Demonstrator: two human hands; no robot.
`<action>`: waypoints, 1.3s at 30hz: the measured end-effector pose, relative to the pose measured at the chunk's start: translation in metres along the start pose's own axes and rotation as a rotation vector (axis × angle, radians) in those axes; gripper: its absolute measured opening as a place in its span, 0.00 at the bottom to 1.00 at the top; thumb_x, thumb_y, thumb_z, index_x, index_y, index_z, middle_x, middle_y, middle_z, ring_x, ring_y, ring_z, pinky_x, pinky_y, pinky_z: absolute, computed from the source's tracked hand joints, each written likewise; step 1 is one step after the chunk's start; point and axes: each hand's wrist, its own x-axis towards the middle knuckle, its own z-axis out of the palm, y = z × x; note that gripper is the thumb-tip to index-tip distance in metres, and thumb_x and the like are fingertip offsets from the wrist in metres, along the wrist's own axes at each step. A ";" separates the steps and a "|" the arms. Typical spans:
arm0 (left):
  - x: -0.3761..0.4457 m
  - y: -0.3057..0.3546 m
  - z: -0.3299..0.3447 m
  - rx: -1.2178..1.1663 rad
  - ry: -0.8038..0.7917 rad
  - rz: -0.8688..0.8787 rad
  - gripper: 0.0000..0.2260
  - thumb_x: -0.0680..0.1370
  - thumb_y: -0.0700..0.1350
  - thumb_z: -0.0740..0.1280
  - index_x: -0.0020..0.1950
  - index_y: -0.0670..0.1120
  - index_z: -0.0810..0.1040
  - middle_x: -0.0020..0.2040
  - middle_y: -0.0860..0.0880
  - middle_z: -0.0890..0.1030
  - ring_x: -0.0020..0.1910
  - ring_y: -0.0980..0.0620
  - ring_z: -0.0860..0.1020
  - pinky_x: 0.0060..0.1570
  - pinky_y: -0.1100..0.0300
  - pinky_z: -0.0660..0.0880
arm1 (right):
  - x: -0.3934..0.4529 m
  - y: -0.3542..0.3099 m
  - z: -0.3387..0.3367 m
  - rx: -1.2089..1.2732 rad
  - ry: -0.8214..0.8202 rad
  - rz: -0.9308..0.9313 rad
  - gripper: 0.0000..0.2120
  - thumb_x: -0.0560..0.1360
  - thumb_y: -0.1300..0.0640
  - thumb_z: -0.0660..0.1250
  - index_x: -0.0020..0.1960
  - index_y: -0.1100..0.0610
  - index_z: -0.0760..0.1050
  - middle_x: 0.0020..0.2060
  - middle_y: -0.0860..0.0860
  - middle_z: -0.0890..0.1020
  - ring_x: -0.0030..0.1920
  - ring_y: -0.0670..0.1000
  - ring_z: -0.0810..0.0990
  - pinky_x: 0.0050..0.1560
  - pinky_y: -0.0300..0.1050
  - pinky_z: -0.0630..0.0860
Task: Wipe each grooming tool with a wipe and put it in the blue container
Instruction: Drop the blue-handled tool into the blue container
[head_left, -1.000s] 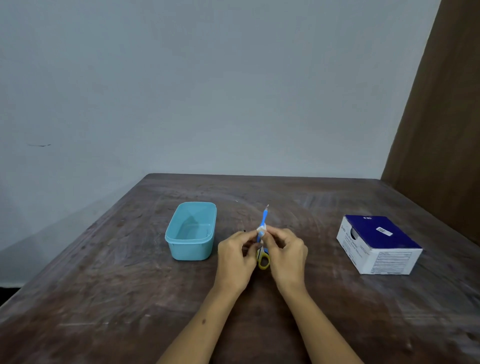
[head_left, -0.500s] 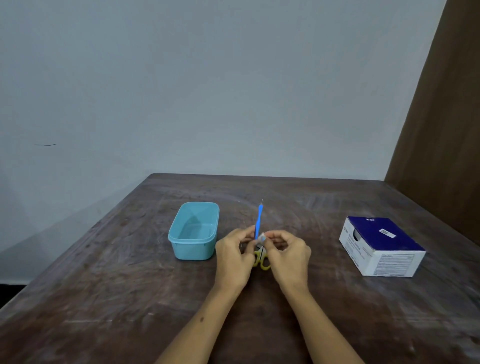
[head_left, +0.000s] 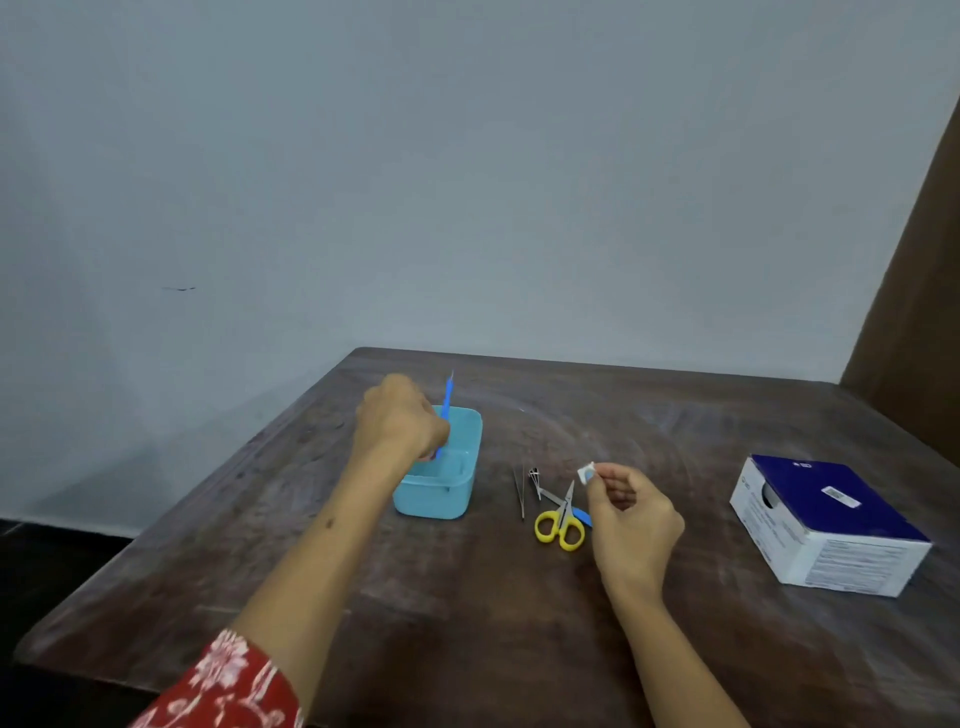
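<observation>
My left hand (head_left: 397, 423) holds a thin blue grooming tool (head_left: 447, 402) upright, its lower end inside the blue container (head_left: 457, 493) on the table's left-middle. To the right, my right hand (head_left: 631, 519) pinches a small folded white wipe (head_left: 586, 474) above the table. Between the container and my right hand lie metal tweezers (head_left: 521, 493), a small metal clipper (head_left: 535, 480) and yellow-handled scissors (head_left: 561, 525). A blue flat item (head_left: 583, 516) peeks out beside the scissors, partly hidden by my right hand.
A white and dark-blue box (head_left: 826, 525) stands at the right of the wooden table (head_left: 467, 623). A pale wall rises behind the table, and a brown wooden panel (head_left: 914, 322) stands at the far right.
My left hand carried the blue tool leftward from the table's middle over into the container. My right hand kept the wipe and drew right, uncovering the scissors, tweezers and clipper.
</observation>
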 end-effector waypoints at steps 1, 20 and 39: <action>0.002 0.001 0.002 0.081 -0.051 -0.031 0.03 0.66 0.33 0.68 0.37 0.40 0.80 0.31 0.44 0.83 0.33 0.49 0.83 0.39 0.57 0.81 | 0.000 0.000 -0.001 -0.002 -0.002 0.001 0.05 0.70 0.65 0.71 0.41 0.56 0.81 0.32 0.48 0.82 0.34 0.45 0.80 0.36 0.25 0.72; -0.005 0.013 0.028 0.437 -0.032 0.142 0.09 0.72 0.35 0.67 0.51 0.38 0.73 0.55 0.39 0.76 0.55 0.40 0.76 0.45 0.54 0.73 | 0.001 -0.006 -0.005 0.071 0.134 0.100 0.06 0.71 0.63 0.69 0.43 0.52 0.77 0.34 0.43 0.80 0.35 0.39 0.79 0.38 0.31 0.74; -0.099 0.022 0.109 0.557 -0.185 0.530 0.11 0.78 0.40 0.62 0.59 0.41 0.74 0.56 0.43 0.77 0.55 0.45 0.75 0.50 0.55 0.74 | 0.008 -0.008 -0.010 0.351 0.202 0.436 0.09 0.71 0.65 0.69 0.38 0.52 0.80 0.32 0.50 0.82 0.28 0.43 0.81 0.42 0.46 0.80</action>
